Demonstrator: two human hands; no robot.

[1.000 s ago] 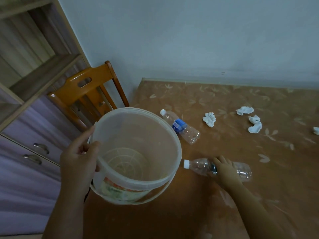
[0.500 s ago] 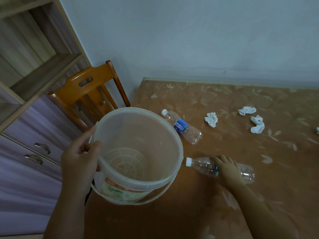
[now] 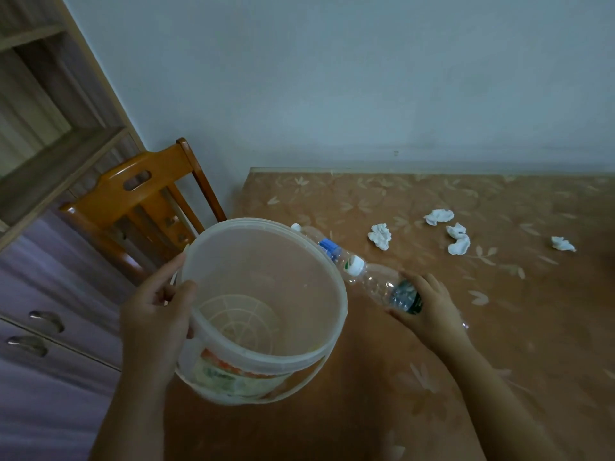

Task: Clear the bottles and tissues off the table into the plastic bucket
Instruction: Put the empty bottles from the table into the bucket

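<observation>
Trouble would begin at the table (image 3: 499, 344), whose left edge lies under the plastic bucket (image 3: 273, 360). The bucket is tilted, empty and steadied only at its rim. I cannot tell how much of its base rests on the top, so a knock from an incoming bottle could twist it off. The left hand (image 3: 156, 314) pinches that rim, thumb inside and fingers curled outside, which is a thin hold against a sideways push. The right hand (image 3: 432, 307) is wrapped round the clear bottle (image 3: 372, 282) at its label, with the cap just beside the outside of the rim. Thin plastic can buckle or slip, and the cap may strike the rim rather than clear it. It could also nudge the blue-labelled bottle (image 3: 327, 246) lying just behind and set it rolling. Four crumpled tissues (image 3: 379, 236) lie further right on the table. A second ago the clear bottle lay flat under the right hand, apart from the bucket. Now it seems lifted and swung toward the rim, while the left hand's hold looks unchanged.
</observation>
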